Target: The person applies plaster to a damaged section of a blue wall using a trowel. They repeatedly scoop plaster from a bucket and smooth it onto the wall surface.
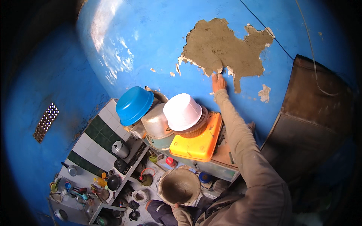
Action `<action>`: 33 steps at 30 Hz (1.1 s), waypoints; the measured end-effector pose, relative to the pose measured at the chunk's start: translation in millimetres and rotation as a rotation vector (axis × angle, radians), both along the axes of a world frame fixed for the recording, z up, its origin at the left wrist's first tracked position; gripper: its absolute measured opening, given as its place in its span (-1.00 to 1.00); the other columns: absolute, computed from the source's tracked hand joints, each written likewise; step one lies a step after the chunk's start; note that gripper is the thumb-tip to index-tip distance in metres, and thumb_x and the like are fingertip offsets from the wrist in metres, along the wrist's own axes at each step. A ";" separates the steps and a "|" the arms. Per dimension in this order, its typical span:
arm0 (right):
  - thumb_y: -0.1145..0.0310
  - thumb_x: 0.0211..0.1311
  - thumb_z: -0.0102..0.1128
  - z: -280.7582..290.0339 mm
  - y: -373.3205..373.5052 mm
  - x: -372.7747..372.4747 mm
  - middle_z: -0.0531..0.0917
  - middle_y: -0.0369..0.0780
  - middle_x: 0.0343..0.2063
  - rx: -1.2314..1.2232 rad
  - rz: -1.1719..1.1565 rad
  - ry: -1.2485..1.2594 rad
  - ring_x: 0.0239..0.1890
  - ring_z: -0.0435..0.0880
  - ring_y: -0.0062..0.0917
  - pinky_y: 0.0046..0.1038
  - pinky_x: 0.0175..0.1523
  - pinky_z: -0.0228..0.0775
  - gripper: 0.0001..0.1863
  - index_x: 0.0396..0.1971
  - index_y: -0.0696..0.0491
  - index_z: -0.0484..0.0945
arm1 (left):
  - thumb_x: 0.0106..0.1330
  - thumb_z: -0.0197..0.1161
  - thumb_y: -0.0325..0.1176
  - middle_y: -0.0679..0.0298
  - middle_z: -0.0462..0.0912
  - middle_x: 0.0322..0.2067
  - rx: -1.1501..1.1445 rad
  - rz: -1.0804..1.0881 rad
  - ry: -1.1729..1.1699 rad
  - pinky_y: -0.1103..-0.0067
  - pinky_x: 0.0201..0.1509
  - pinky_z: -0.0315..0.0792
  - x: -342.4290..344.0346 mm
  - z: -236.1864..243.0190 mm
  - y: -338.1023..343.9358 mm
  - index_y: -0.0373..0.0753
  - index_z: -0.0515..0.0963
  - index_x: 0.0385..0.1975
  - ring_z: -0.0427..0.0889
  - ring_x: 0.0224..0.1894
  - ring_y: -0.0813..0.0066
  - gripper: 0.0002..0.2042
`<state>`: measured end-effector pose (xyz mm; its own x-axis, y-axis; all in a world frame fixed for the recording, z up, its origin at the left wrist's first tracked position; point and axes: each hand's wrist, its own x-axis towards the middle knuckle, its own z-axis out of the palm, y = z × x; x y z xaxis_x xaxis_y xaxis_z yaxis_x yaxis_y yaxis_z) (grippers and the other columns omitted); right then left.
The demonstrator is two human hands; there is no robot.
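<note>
My right hand [218,83] is raised to the blue wall [151,49], its fingers closed around a small trowel [220,69]. The blade lies against the lower edge of a patch of wet-looking grey-brown mortar [222,41], which has a ragged outline with chipped white paint along it. Low down, my left hand [176,206] grips the near rim of a round, mortar-smeared bucket [163,188]. Some grey mix coats the inside of the bucket; how deep it is, I cannot tell. The left fingers are partly hidden by the rim.
Below the patch, a cabinet carries a blue basin [134,106], a metal pot [155,122], a white tub [183,112] and an orange-yellow plastic lid or tray [200,141]. A brown panel [313,105] leans at the right. Kitchenware crowds a counter [128,171] at lower left. A cable [279,42] crosses the wall.
</note>
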<state>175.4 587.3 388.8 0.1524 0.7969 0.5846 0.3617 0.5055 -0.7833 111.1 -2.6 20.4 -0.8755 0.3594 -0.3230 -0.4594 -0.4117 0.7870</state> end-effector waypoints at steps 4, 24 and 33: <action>0.04 0.15 -0.04 -2.8 18.5 45.2 0.57 0.01 -0.51 0.284 -0.062 0.100 -0.47 0.54 -0.12 -0.22 -0.33 0.36 -0.58 -0.37 0.16 0.46 | 0.17 0.06 -0.46 0.27 0.52 -0.39 0.008 -0.016 0.004 0.51 -0.46 0.40 0.6 -2.5 3.8 -0.26 0.34 -0.03 0.47 -0.52 0.43 -0.67; -0.12 0.19 -0.10 -61.9 -10.4 99.6 0.43 -0.31 -0.68 -0.043 0.144 0.214 -0.72 0.31 -0.66 -0.57 -0.70 0.12 -0.54 -0.39 0.04 0.42 | 0.16 0.06 -0.47 0.27 0.52 -0.37 0.034 -0.015 0.016 0.52 -0.41 0.40 -6.0 -13.1 -4.6 -0.26 0.33 -0.01 0.48 -0.49 0.43 -0.65; -0.02 0.21 -0.19 68.1 -15.4 38.9 0.50 0.08 -0.12 -0.187 -0.089 -0.387 -0.02 0.44 -0.04 -0.15 0.04 0.26 -0.49 -0.11 0.11 0.45 | 0.16 0.06 -0.48 0.26 0.52 -0.36 0.026 -0.031 0.008 0.52 -0.39 0.40 -6.4 -16.3 0.7 -0.26 0.33 0.00 0.48 -0.47 0.43 -0.64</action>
<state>214.3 571.8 456.8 0.0235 0.8882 0.4588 0.6822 0.3212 -0.6568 104.7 -1.9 4.0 -0.8663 0.3946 -0.3063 -0.4661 -0.4179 0.7798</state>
